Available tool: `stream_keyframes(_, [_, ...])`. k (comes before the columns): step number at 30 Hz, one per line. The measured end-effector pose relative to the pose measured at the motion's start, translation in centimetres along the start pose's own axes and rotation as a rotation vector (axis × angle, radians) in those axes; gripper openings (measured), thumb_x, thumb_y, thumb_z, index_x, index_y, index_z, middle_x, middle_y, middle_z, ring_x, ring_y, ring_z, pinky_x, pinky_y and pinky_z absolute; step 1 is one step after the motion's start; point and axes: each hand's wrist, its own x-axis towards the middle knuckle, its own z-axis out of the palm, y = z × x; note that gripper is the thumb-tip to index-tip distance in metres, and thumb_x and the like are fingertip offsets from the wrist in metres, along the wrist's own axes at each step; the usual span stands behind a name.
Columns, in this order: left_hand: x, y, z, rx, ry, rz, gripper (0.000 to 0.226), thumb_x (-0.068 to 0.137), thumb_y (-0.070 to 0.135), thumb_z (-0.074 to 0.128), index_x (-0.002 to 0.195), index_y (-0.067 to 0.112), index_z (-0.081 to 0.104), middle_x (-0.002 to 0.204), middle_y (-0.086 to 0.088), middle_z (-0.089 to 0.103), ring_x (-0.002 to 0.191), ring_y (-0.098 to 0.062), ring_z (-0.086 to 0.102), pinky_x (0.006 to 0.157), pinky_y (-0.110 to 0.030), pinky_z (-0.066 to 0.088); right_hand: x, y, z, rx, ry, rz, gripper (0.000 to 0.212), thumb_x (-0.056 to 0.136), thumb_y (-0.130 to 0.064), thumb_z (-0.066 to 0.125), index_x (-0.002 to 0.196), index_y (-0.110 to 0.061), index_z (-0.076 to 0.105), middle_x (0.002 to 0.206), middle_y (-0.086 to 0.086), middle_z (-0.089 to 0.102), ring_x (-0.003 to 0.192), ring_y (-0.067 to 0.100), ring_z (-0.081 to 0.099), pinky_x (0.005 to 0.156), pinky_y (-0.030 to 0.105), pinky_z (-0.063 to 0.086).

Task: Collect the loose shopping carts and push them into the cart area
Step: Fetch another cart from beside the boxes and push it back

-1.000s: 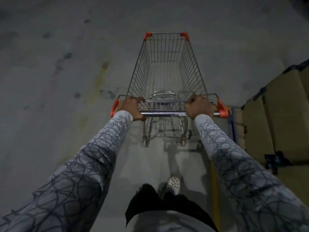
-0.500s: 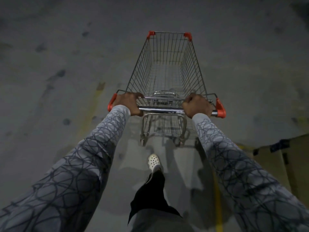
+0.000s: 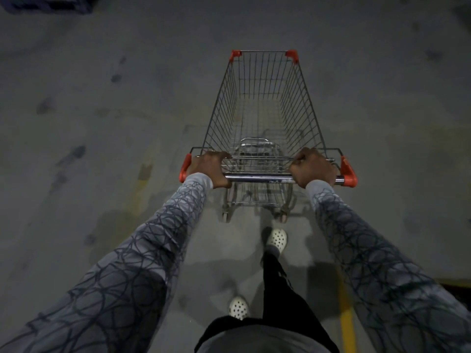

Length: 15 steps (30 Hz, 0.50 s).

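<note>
Pushing an empty wire shopping cart [image 3: 262, 103] straight ahead over a stained concrete floor [image 3: 102, 123], with left hand [image 3: 209, 169] and right hand [image 3: 314, 169] both curled tight around the chrome handle bar [image 3: 257, 178], near its orange end caps. Caught mid-stride in white perforated shoes [image 3: 278, 238], beside a yellow painted line [image 3: 347, 327]. Judged partway through: one cart collected and in hand, no cart area or other carts in sight, docking not yet done.

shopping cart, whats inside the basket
No goods visible in the shopping cart, only a folded seat frame by the handle. Left hand and right hand hide the rear corners.
</note>
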Motion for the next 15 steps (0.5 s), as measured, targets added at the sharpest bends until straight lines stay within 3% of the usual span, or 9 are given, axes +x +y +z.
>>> stream_keyframes(6, [14.1,2.1,-4.2,-0.005,0.027,-0.016,0.087,0.047,0.065,0.066,0.132,0.055,0.046,0.129,0.017,0.063,0.116,-0.015,0.063,0.113,-0.054,0.031,15.7,-3.1,-0.7,-0.033,-0.003,-0.041,0.021,0.082,-0.036,0.05,0.095,-0.027,0.064,0.108,0.001,0.069,0.099,0.031,0.065,0.076,0.038,0.035])
stream_keyframes(11, [25.6,3.8,-8.0,-0.006,0.05,-0.072,0.093,0.04,0.07,0.062,0.131,0.058,0.044,0.129,0.016,0.064,0.116,-0.017,0.064,0.11,-0.051,0.037,28.9,-6.0,-1.4,0.003,-0.056,-0.068,0.042,0.072,-0.045,0.047,0.104,-0.026,0.067,0.112,0.002,0.068,0.102,0.031,0.067,0.083,0.039,0.041])
stream_keyframes(15, [33.4,4.9,-10.9,-0.035,0.061,-0.101,0.092,0.04,0.072,0.057,0.13,0.057,0.044,0.127,0.019,0.064,0.118,-0.015,0.063,0.111,-0.052,0.035,38.1,-8.7,-2.0,-0.017,-0.094,-0.115,0.038,0.075,-0.042,0.048,0.106,-0.026,0.064,0.114,0.001,0.065,0.103,0.029,0.065,0.08,0.041,0.034])
